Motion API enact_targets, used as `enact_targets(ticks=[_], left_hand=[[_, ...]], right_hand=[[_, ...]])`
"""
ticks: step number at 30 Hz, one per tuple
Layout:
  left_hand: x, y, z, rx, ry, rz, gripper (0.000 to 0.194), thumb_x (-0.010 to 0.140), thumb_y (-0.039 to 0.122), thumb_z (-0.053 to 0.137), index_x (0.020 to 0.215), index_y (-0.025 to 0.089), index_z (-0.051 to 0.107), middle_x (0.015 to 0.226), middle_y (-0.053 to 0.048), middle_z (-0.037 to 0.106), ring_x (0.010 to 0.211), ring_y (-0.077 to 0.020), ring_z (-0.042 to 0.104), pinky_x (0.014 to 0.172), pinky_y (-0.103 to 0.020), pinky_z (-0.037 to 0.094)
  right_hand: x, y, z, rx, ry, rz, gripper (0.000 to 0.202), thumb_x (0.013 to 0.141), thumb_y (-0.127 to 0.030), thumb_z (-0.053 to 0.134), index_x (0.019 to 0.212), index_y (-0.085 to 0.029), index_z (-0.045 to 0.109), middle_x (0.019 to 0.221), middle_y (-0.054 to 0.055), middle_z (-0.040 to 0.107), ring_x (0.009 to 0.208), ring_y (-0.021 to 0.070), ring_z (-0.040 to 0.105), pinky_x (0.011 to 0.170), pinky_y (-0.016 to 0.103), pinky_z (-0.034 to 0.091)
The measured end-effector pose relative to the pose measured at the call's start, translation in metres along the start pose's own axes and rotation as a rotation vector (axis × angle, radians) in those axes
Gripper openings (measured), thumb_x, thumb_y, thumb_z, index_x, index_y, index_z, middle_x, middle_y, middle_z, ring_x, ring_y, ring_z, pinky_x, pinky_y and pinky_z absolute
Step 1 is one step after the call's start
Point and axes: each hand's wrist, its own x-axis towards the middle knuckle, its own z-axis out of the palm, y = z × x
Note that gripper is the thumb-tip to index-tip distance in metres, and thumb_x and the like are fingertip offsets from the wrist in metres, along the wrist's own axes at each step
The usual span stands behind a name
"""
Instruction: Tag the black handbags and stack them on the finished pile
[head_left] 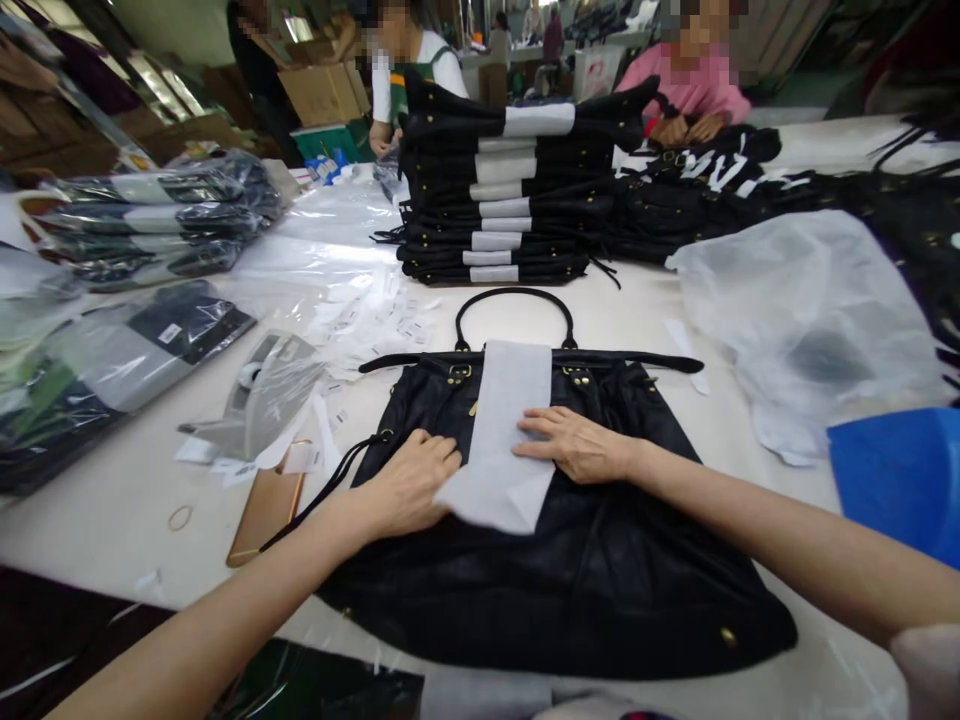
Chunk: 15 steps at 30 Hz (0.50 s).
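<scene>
Black bag (600, 580) flat on bench (720, 300); looks soft, floppy, slightly slick, moderately weighty. Best lifted two-handed, sides supported. Right hand (577, 445): fingers spread, pressing white strip (514, 400). Left hand (412, 485): fingers curled at strip's edge, pinch unclear.

Mostly ones, plus a pair
Counting one outspread black handbag (600, 590), one white wrapping strip (510, 390), one gold phone (262, 515), one tape dispenser (264, 395), one rubber band (180, 518); for the wearer, two bare hands (412, 480).
</scene>
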Motion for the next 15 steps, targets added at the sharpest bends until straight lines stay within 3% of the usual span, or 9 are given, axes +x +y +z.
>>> enact_targets(ticks=[3,7,11,15], left_hand=[[-0.02,0.03,-0.01,0.098,-0.085,0.051,0.021,0.078,0.034,0.049,0.076,0.015,0.057,0.076,-0.008,0.056,0.074,-0.0207,0.05,0.072,-0.039,0.033],[-0.015,0.052,-0.017,0.062,-0.147,0.187,0.02,0.069,0.035,0.061,0.073,0.016,0.056,0.081,-0.007,0.056,0.081,-0.0216,0.049,0.073,-0.037,0.032],[-0.001,0.05,-0.009,0.077,-0.026,0.035,0.029,0.072,0.03,0.057,0.095,0.014,0.051,0.103,-0.011,0.053,0.093,-0.0239,0.047,0.075,-0.035,0.034],[0.005,0.043,0.005,0.031,-0.141,-0.059,0.018,0.078,0.028,0.049,0.089,0.015,0.052,0.084,-0.008,0.059,0.078,-0.0209,0.053,0.071,-0.034,0.035]], right_hand=[[0.001,-0.006,0.001,-0.01,-0.025,0.037,0.046,0.078,-0.017,0.044,0.122,-0.024,0.051,0.127,0.014,0.042,0.121,0.0318,0.032,0.09,0.047,0.033],[0.008,-0.009,-0.003,0.038,-0.083,0.069,0.044,0.076,-0.013,0.045,0.117,-0.025,0.057,0.124,0.014,0.045,0.118,0.0297,0.039,0.089,0.045,0.036],[0.01,-0.01,-0.005,0.099,-0.089,0.139,0.047,0.073,-0.009,0.045,0.115,-0.027,0.058,0.124,0.013,0.047,0.114,0.0259,0.044,0.091,0.042,0.037],[0.007,-0.01,-0.004,0.147,-0.101,0.152,0.044,0.074,-0.014,0.048,0.116,-0.025,0.058,0.127,0.012,0.045,0.112,0.0256,0.047,0.092,0.039,0.038]])
